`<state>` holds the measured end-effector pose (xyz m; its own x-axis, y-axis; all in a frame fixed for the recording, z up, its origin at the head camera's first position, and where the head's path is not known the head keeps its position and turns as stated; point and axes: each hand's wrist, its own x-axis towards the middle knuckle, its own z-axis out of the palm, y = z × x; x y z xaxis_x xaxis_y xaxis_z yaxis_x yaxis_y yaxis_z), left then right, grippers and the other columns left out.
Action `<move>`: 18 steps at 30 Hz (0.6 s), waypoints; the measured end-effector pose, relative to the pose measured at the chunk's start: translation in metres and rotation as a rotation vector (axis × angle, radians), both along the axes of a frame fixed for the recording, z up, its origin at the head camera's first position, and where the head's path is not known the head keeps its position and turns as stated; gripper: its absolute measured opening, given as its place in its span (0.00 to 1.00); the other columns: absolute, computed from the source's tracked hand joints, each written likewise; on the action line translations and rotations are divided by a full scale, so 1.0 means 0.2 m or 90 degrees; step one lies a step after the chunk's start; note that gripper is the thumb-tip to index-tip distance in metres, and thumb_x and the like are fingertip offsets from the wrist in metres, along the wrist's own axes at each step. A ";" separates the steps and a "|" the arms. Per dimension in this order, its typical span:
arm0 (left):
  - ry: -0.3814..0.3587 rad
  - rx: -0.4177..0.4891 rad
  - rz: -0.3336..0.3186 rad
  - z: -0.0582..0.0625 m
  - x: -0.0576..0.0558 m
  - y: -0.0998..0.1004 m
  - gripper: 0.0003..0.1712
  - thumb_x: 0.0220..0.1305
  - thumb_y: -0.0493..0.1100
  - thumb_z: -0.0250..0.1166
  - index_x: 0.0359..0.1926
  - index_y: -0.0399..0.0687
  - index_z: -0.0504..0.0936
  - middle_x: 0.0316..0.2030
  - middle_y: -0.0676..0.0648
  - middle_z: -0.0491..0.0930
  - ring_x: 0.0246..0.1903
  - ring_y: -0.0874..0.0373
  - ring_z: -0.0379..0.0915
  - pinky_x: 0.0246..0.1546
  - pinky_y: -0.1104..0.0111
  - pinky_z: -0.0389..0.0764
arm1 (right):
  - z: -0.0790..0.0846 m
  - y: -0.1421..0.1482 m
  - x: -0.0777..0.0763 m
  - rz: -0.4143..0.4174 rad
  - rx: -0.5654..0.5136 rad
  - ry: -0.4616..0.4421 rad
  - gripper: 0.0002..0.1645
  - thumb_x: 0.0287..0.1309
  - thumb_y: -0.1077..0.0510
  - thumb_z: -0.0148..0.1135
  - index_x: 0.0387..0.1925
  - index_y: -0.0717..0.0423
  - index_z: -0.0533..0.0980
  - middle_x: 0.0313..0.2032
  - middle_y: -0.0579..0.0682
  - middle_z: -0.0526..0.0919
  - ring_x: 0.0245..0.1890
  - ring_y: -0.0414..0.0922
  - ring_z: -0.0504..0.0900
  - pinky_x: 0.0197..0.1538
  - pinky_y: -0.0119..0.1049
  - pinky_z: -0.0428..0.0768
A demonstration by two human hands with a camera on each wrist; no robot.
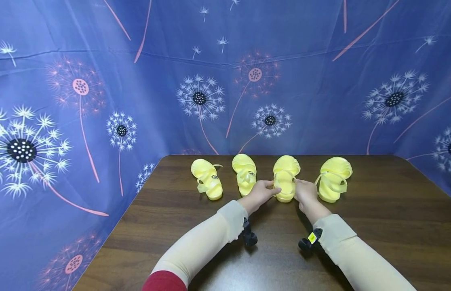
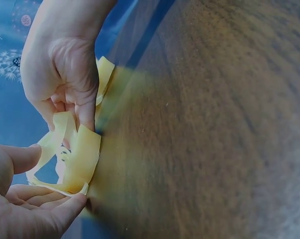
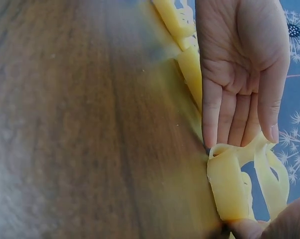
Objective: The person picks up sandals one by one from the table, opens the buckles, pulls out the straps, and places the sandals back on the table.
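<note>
Sandal [image 1: 284, 184], third from the left in a row of four, sits on the worktop [image 1: 156, 226] between both hands, its heel end towards the person. Its strap [image 3: 269, 174] stands up in a loop above the sole. The left hand [image 1: 260, 194] has its thumb against the strap and its other fingers nearly straight beside the sole, holding the edge between them. The right hand [image 1: 307, 194] pinches the opposite side with bent fingers; what lies under each fingertip cannot be told. To handle it well, I would keep the hold light and even on both sides, so the soft-looking strap does not twist, and keep the sole flat and in line with the others. The fourth sandal [image 1: 334, 180] is just beside the right hand, so that elbow room needs watching. Two buckled sandals [image 1: 244, 174] lie to the left, and a blue dandelion cloth [image 1: 225, 48] hangs behind
</note>
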<state>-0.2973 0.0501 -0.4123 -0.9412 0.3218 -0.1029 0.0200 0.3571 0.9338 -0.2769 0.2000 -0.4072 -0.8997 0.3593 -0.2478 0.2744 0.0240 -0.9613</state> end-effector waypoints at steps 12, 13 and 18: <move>-0.004 -0.015 0.016 0.03 0.05 -0.01 0.29 0.65 0.45 0.65 0.64 0.38 0.72 0.64 0.43 0.73 0.66 0.51 0.65 0.66 0.60 0.69 | 0.02 -0.01 0.04 0.019 -0.023 -0.014 0.30 0.74 0.55 0.32 0.70 0.67 0.58 0.72 0.65 0.53 0.68 0.56 0.58 0.69 0.50 0.65; -0.006 -0.014 0.019 0.03 0.05 -0.01 0.29 0.65 0.45 0.65 0.64 0.38 0.72 0.64 0.44 0.73 0.66 0.51 0.65 0.65 0.60 0.69 | 0.01 -0.01 0.05 0.022 -0.025 -0.015 0.30 0.74 0.55 0.32 0.70 0.67 0.57 0.73 0.65 0.52 0.69 0.57 0.57 0.69 0.50 0.64; -0.002 -0.015 0.023 0.02 0.07 -0.02 0.29 0.65 0.45 0.65 0.63 0.38 0.73 0.63 0.43 0.73 0.66 0.51 0.65 0.65 0.59 0.69 | 0.01 -0.02 0.06 0.038 -0.034 -0.009 0.31 0.74 0.55 0.32 0.71 0.67 0.54 0.73 0.65 0.51 0.71 0.59 0.55 0.71 0.50 0.62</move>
